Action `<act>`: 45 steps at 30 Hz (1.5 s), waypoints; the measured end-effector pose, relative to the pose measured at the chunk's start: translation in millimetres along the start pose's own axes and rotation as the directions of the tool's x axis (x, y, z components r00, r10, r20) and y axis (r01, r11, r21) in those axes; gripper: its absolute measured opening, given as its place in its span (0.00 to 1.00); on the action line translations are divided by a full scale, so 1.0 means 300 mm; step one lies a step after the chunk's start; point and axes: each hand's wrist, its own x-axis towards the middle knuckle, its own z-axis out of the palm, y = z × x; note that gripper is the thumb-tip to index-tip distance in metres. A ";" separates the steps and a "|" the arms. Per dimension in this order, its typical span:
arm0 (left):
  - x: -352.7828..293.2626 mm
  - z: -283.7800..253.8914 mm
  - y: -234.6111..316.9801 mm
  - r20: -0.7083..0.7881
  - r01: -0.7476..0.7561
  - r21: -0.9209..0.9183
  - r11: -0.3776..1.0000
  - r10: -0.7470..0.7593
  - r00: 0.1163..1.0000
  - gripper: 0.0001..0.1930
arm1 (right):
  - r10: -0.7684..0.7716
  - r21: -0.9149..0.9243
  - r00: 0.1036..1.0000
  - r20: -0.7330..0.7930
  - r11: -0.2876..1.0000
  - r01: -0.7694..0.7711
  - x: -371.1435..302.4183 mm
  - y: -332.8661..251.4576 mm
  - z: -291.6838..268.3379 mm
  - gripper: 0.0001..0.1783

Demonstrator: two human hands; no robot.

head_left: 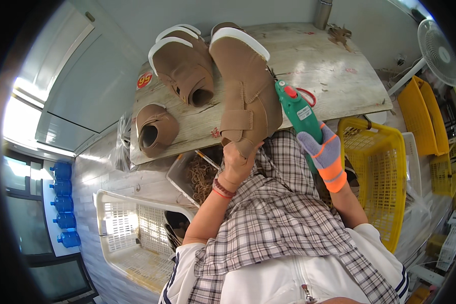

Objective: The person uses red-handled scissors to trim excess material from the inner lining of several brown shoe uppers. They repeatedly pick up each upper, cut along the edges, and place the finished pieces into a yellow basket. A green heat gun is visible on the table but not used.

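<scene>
My left hand [236,164], bare, is closed on the near end of a brown shoe upper [240,68] with a white edge at its far end and a strap across it. The upper is held up over the table's front edge. My right hand [323,152], in a grey and orange glove, grips a green handheld power tool [295,105] with a red switch. The tool's thin dark tip points away from me, close beside the upper's right edge; I cannot tell whether they touch. Behind the tool shows a red loop handle [307,96], perhaps of scissors.
More brown uppers [182,68] stand on the worn wooden table [339,71], with a single one [157,129] at its left. Brown scraps fill a bin [202,177] below. A white crate [111,233] and a yellow basket [385,202] flank me. A fan [438,53] stands right.
</scene>
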 end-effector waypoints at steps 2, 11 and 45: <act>0.006 0.003 -0.019 0.015 0.005 0.012 1.000 -0.005 1.000 0.08 | 0.016 0.017 1.000 -0.014 1.000 -0.016 0.019 0.008 -0.026 0.19; 0.283 0.158 -0.240 0.342 0.036 0.505 0.862 -0.239 0.909 0.17 | 0.014 -0.111 0.972 -0.234 0.993 -0.041 0.038 0.141 -0.157 0.14; -0.124 -0.355 -0.014 -0.260 0.067 -0.939 0.339 -0.822 0.506 0.18 | -0.071 -0.386 0.925 0.372 0.895 0.224 -0.081 0.064 0.126 0.33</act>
